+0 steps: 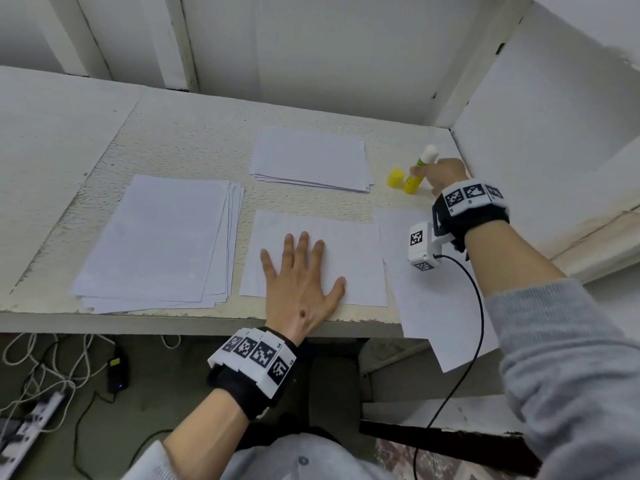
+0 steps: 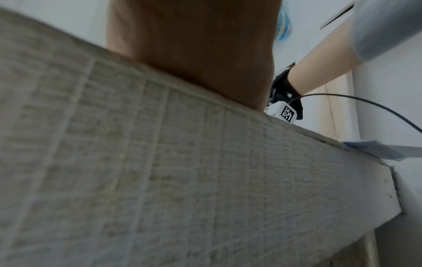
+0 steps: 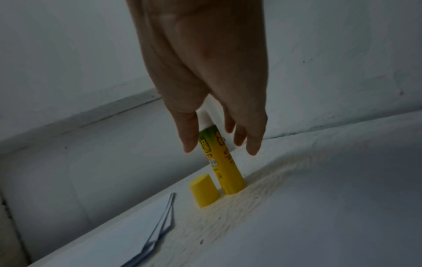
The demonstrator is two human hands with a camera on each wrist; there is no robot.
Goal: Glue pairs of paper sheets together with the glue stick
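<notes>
My left hand (image 1: 301,271) lies flat with spread fingers on a single white sheet (image 1: 353,244) at the table's front middle. The left wrist view shows only the heel of that hand (image 2: 194,45) on the table's front edge (image 2: 160,162). At the back right my right hand (image 1: 425,172) reaches to the yellow glue stick (image 1: 412,184). The stick stands on its base, uncapped, with the white glue end up. In the right wrist view the thumb and fingers of my right hand (image 3: 217,142) pinch the glue stick (image 3: 226,171) near its top. Its yellow cap (image 1: 395,177) (image 3: 204,191) stands just to the left.
A stack of white sheets (image 1: 156,237) lies at the front left and another stack (image 1: 311,157) at the back middle. One loose sheet (image 1: 426,306) lies at the right and overhangs the front edge. White walls (image 1: 536,116) close in the right and back.
</notes>
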